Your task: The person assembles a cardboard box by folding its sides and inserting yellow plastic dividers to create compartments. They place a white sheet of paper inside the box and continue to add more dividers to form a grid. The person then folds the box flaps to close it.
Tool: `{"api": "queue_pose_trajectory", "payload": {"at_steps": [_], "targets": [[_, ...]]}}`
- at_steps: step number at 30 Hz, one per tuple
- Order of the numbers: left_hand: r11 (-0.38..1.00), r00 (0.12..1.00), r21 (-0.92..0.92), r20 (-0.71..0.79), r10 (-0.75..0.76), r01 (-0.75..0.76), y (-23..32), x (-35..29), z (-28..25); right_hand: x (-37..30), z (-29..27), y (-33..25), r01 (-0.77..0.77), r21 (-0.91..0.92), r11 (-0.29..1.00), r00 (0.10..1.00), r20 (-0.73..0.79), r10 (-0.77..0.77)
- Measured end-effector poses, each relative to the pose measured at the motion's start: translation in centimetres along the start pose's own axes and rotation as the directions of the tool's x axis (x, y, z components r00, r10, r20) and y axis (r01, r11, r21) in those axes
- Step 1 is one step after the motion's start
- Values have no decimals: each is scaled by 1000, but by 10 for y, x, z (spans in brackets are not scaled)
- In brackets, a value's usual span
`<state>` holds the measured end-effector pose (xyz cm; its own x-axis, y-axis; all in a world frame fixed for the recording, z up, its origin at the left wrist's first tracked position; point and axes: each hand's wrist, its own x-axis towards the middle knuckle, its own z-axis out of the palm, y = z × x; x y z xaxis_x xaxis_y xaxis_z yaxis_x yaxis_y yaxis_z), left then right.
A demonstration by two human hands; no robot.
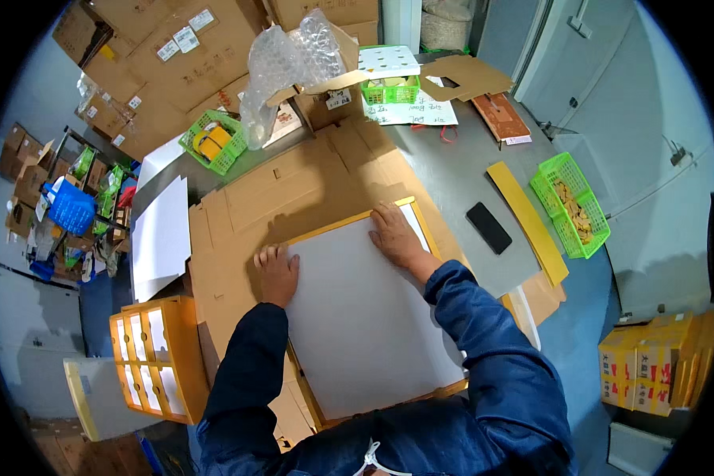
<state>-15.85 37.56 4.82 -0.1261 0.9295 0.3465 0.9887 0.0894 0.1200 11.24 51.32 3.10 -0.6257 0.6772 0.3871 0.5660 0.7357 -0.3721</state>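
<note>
A shallow wooden frame (430, 232) with a white panel (365, 333) inside it lies in front of me, its near end against my body. My left hand (277, 274) closes over the frame's left edge near the far corner, the thumb along the panel side. Farther right, my right hand (398, 236) rests on the panel, its slightly bent fingers reaching the far edge of the frame. Under the frame is a flattened cardboard sheet (230, 262). What lies beneath the panel is hidden.
A phone (489, 228) and a yellow strip (527, 222) lie to the right, beside a green basket (570, 205) of small pieces. Another green basket (228, 159) holds yellow tape. Bubble wrap (282, 75) stands behind. At left is a wooden drawer cabinet (184, 357).
</note>
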Motion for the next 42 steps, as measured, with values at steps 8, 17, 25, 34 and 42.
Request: {"api": "queue_pose_trajectory", "payload": {"at_steps": [8, 17, 25, 34, 42], "targets": [[986, 943, -157, 316, 109, -61, 61, -63, 9, -61, -6, -66, 54, -146, 988, 960, 281, -11], [988, 943, -134, 311, 117, -78, 73, -82, 18, -70, 14, -61, 70, -172, 983, 964, 264, -22], [988, 946, -142, 309, 100, -58, 69, -76, 27, -94, 0, -75, 9, -84, 996, 968, 251, 12], [590, 804, -547, 358, -475, 593, -13, -149, 7, -232, -125, -61, -508, 137, 850, 861, 94, 499], [47, 574, -776, 423, -701, 629, 33, -159, -27, -287, -154, -91, -626, 86, 775, 771, -79, 632]]}}
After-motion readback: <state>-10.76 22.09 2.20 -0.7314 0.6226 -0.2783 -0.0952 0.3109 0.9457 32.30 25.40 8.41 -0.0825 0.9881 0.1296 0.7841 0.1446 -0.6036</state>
